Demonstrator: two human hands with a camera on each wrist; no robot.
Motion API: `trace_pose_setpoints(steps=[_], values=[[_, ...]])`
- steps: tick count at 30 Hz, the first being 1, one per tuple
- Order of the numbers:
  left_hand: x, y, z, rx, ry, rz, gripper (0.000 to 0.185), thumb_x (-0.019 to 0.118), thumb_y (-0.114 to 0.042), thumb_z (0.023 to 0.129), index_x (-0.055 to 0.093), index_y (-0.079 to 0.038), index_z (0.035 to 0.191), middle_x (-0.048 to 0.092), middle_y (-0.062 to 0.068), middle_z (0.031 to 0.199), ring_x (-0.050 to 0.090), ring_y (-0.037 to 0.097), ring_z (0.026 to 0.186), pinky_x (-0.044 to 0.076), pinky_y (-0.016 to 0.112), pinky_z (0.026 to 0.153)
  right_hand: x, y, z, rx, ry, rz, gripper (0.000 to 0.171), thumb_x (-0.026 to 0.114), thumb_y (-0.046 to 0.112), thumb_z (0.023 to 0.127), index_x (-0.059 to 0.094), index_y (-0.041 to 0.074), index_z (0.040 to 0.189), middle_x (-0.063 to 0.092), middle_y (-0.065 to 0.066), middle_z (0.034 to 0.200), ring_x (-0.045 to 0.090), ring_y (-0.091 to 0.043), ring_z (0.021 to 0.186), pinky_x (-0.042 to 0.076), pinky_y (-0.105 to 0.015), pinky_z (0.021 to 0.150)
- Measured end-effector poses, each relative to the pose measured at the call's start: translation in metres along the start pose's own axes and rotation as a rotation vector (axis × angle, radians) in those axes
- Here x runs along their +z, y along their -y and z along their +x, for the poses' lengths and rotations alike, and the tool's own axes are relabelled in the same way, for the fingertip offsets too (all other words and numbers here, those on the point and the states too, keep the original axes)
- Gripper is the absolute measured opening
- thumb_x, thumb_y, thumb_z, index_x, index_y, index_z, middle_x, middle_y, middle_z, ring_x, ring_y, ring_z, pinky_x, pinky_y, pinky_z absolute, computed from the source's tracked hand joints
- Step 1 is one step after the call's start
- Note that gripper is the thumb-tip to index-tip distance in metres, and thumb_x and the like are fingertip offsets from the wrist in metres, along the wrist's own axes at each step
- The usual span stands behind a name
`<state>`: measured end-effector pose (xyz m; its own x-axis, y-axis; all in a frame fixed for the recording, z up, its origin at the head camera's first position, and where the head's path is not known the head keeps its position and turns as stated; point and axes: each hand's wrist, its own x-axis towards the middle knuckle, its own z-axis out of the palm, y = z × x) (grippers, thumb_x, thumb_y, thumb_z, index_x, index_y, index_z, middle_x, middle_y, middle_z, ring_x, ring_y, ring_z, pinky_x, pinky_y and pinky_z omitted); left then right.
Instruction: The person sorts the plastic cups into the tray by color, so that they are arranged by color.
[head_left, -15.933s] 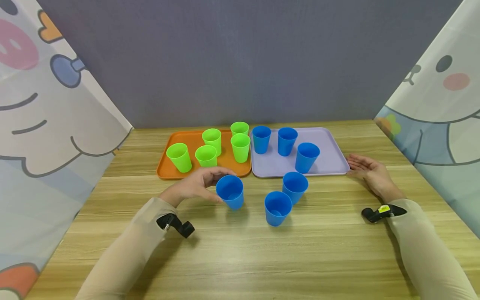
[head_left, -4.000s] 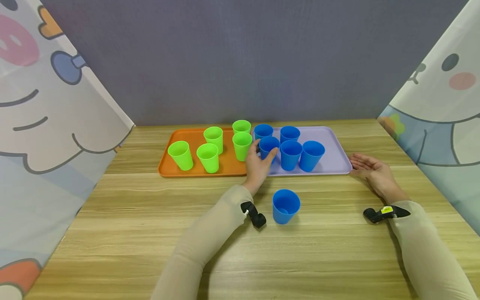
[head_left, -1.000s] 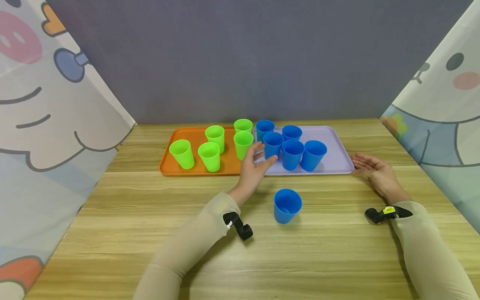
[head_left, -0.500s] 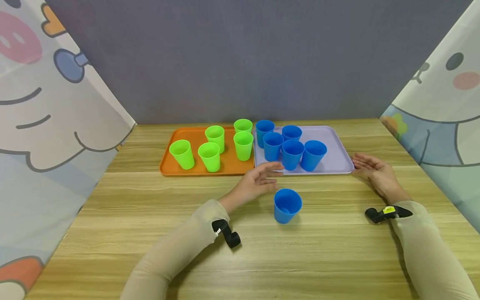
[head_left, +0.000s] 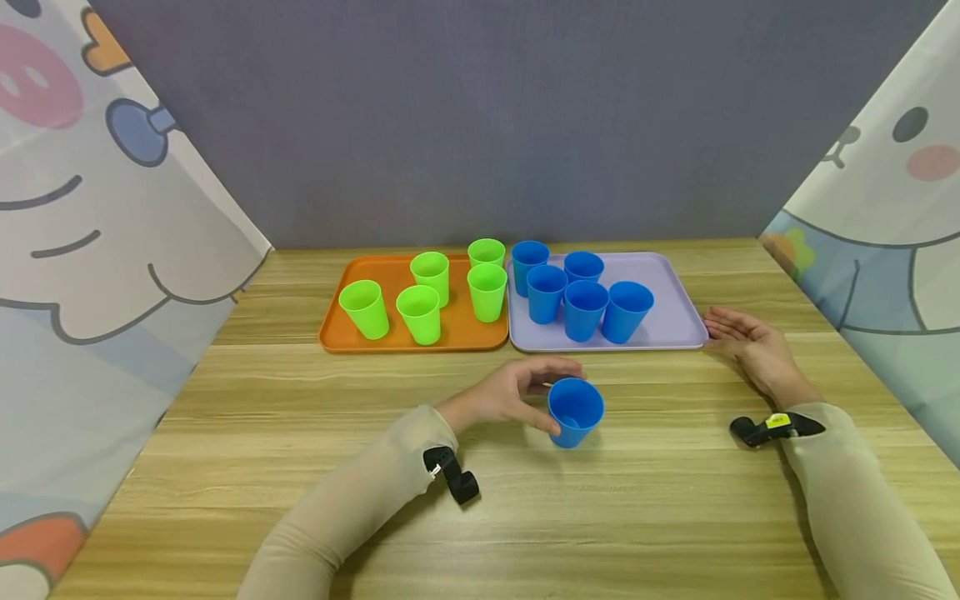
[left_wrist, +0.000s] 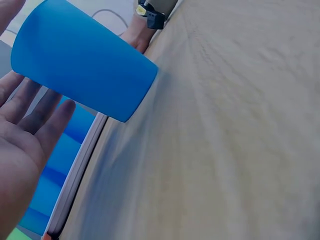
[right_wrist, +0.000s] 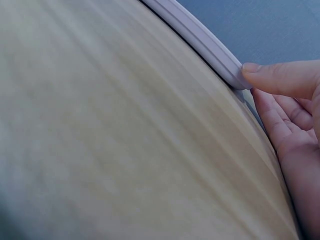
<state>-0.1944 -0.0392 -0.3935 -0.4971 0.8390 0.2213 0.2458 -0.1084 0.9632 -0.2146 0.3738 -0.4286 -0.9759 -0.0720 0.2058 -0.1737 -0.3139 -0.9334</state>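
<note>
A lone blue cup (head_left: 575,410) stands upright on the wooden table, in front of the purple tray (head_left: 675,323). My left hand (head_left: 534,388) curves round its left side, thumb by the near wall and fingers behind the rim. In the left wrist view the fingers (left_wrist: 35,120) lie fairly straight beside the cup (left_wrist: 85,75), with a small gap. Several blue cups (head_left: 585,304) stand on the purple tray. My right hand (head_left: 742,343) rests open on the table at the tray's right edge, its thumb (right_wrist: 280,77) touching the rim (right_wrist: 200,42).
An orange tray (head_left: 337,335) with several green cups (head_left: 420,310) lies left of the purple tray, the two side by side. A grey wall stands behind them and patterned cloth screens close both sides. Bare wood stretches towards me.
My left hand has drawn back from the blue cups on the purple tray and come down around the lone blue cup on the table. The right hand has stayed still.
</note>
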Motion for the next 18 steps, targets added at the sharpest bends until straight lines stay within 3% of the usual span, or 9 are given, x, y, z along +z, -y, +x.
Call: trace_pose_setpoints(steps=[8, 18], values=[[0.0034, 0.0031, -0.0003, -0.085, -0.026, 0.028, 0.065, 0.074, 0.015, 0.079, 0.048, 0.008, 0.139, 0.054, 0.024, 0.138, 0.055, 0.019, 0.124, 0.046, 0.033, 0.105, -0.0009, -0.0003, -0.0002, 0.007, -0.007, 0.0, 0.055, 0.05, -0.034, 0.082, 0.066, -0.001, 0.124, 0.072, -0.006, 0.114, 0.07, -0.013, 0.102, 0.055, -0.022, 0.085], [0.0039, 0.0035, 0.0007, -0.087, -0.037, 0.028, 0.063, 0.074, 0.016, 0.079, 0.051, 0.009, 0.137, 0.056, 0.025, 0.135, 0.057, 0.019, 0.121, 0.048, 0.032, 0.103, -0.0007, 0.0005, 0.0002, 0.012, -0.017, -0.038, 0.054, 0.053, -0.032, 0.083, 0.066, 0.0, 0.124, 0.072, -0.003, 0.114, 0.07, -0.011, 0.101, 0.054, -0.021, 0.086]])
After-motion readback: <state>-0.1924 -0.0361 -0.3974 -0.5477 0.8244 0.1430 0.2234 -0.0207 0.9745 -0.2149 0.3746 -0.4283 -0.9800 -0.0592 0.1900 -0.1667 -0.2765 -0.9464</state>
